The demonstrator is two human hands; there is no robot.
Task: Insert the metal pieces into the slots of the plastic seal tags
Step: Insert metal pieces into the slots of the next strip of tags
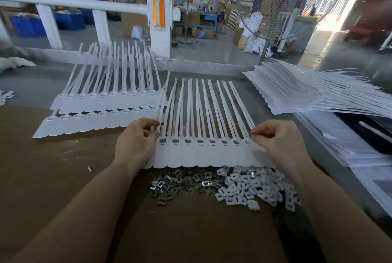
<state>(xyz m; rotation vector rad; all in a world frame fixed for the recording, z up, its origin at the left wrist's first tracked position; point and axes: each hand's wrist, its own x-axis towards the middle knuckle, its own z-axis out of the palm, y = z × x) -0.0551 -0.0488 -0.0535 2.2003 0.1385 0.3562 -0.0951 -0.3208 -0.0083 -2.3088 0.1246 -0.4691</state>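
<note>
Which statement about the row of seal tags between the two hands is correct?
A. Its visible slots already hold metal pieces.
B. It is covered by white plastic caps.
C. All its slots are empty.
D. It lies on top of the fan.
A: the slots in the row of seal tags between the left hand and the right hand show dark metal pieces inside.

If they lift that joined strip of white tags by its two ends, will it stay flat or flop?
The strip of tags would probably sag in the middle: it is thin plastic. Its long tails already splay unevenly, so they likely droop. It looks light, since the left hand and right hand pinch only its corners.
</note>
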